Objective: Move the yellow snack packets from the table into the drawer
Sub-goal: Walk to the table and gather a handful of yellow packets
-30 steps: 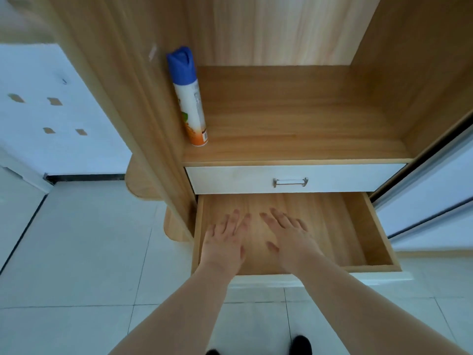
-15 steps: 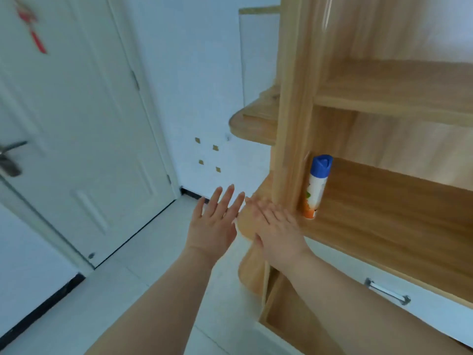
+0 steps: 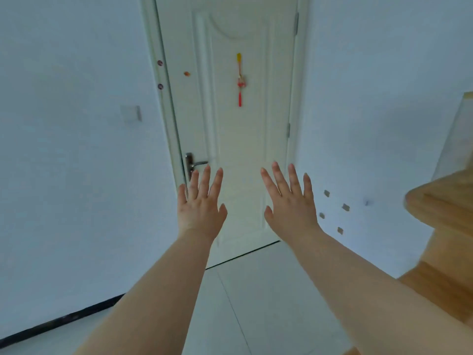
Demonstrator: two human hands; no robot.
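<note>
The view swings away from the open drawer to a white door (image 3: 250, 124). The left hand (image 3: 201, 206) and right hand (image 3: 290, 203) hover spread and empty. Yellow packets and drawer are out of sight, so fetching likely comes next.

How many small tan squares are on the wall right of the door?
4: top square, right square, left square, bottom square; none seem hidden.

Two hands (image 3: 202, 213) (image 3: 291, 211), one door (image 3: 256, 139), one red tassel (image 3: 239, 84), one wall switch (image 3: 131, 114).
</note>
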